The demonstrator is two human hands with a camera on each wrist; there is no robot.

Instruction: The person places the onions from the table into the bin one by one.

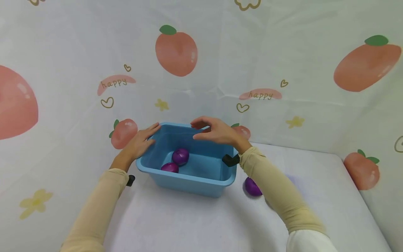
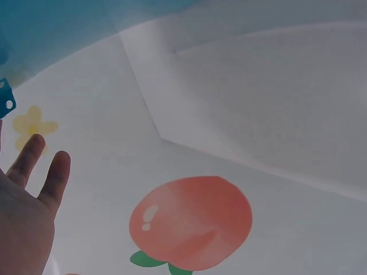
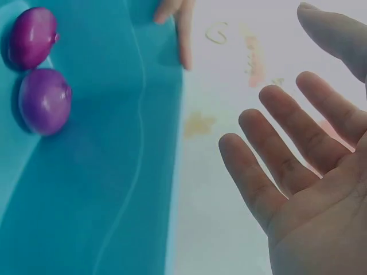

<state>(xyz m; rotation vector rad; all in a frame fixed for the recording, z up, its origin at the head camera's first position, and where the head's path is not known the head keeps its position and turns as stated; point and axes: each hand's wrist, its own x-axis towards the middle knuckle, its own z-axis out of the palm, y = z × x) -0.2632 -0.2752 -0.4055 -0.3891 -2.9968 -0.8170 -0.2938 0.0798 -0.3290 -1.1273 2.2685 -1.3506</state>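
A blue plastic tub (image 1: pixel 189 183) stands on the white surface by the back wall. Inside it, toward the left, lie two shiny purple onions: one onion (image 1: pixel 181 156) farther back, another onion (image 1: pixel 170 167) by the front wall. My left hand (image 1: pixel 138 143) rests on the tub's left rim with its fingers extended. Over the back right of the tub hovers my right hand (image 1: pixel 215 131), thumb and fingers apart and nothing between them. In the right wrist view its fingers (image 3: pixel 287 166) are spread beside the tub wall. A third purple onion (image 1: pixel 252 187) lies outside, right of the tub.
My right sleeve (image 1: pixel 277 189) partly covers the outside onion and another object at its lower edge, too hidden to name. A fruit-printed white cloth (image 1: pixel 204 87) forms the back wall. The white tabletop (image 1: pixel 189 224) extends in front and to the right.
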